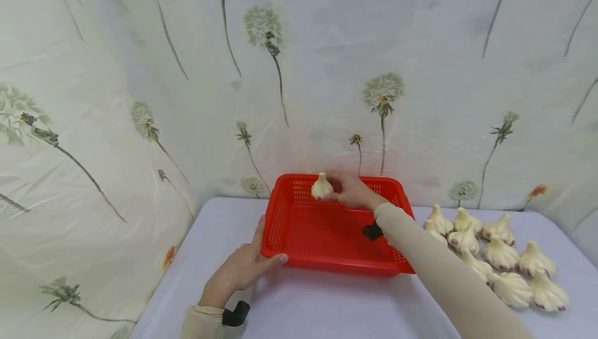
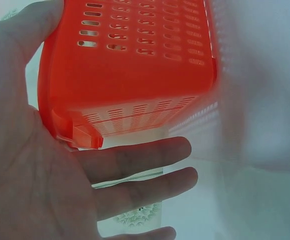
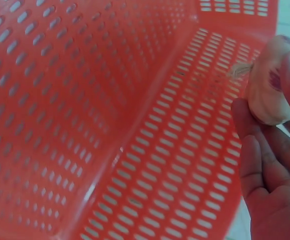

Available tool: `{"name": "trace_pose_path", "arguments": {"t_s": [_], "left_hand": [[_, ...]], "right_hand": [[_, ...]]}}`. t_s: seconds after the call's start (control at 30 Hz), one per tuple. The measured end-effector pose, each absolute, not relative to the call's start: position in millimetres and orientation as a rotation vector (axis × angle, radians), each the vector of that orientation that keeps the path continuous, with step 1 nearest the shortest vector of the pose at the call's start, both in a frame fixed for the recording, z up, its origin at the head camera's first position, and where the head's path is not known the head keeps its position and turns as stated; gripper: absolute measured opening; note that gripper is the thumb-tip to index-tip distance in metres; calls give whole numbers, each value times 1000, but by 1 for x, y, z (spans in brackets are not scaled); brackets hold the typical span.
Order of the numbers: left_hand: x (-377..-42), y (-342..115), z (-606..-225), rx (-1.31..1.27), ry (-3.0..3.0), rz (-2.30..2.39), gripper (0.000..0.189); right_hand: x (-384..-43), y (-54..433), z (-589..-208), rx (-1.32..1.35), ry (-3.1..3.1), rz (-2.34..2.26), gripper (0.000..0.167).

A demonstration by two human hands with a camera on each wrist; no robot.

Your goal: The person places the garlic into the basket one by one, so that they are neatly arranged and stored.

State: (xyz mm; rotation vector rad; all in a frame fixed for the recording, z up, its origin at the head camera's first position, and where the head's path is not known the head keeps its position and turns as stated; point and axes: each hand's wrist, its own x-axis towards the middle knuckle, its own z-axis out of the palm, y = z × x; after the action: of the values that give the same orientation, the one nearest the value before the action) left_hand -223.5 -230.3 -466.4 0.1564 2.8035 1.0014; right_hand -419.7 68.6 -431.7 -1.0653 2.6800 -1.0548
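Observation:
A red plastic basket (image 1: 327, 230) with slotted walls stands on the table. Over its far part, my right hand (image 1: 350, 189) pinches a garlic bulb (image 1: 321, 187) between thumb and fingers, stem pointing up. The right wrist view shows that garlic bulb (image 3: 269, 85) at the fingertips, beside the slotted wall (image 3: 169, 150). At the basket's front left corner rests my left hand (image 1: 240, 266), its thumb along the front rim. From the left wrist, the hand (image 2: 40, 175) has its fingers (image 2: 145, 155) stretched straight past the basket's outer wall (image 2: 130, 75).
Several garlic bulbs (image 1: 501, 253) lie grouped on the table's right side, beyond my right forearm (image 1: 439, 261). A white cloth covers the table (image 1: 322, 308). Behind it hangs a pale curtain (image 1: 317, 95) printed with dandelions, close to the basket's back rim.

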Motion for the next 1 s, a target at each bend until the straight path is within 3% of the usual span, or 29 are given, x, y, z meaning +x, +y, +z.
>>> {"name": "trace_pose_path", "arguments": {"t_s": [1.0], "left_hand": [[-225, -233, -468, 193, 2763, 1067, 115]], "right_hand": [[-428, 17, -466, -967, 2789, -815, 47]]}}
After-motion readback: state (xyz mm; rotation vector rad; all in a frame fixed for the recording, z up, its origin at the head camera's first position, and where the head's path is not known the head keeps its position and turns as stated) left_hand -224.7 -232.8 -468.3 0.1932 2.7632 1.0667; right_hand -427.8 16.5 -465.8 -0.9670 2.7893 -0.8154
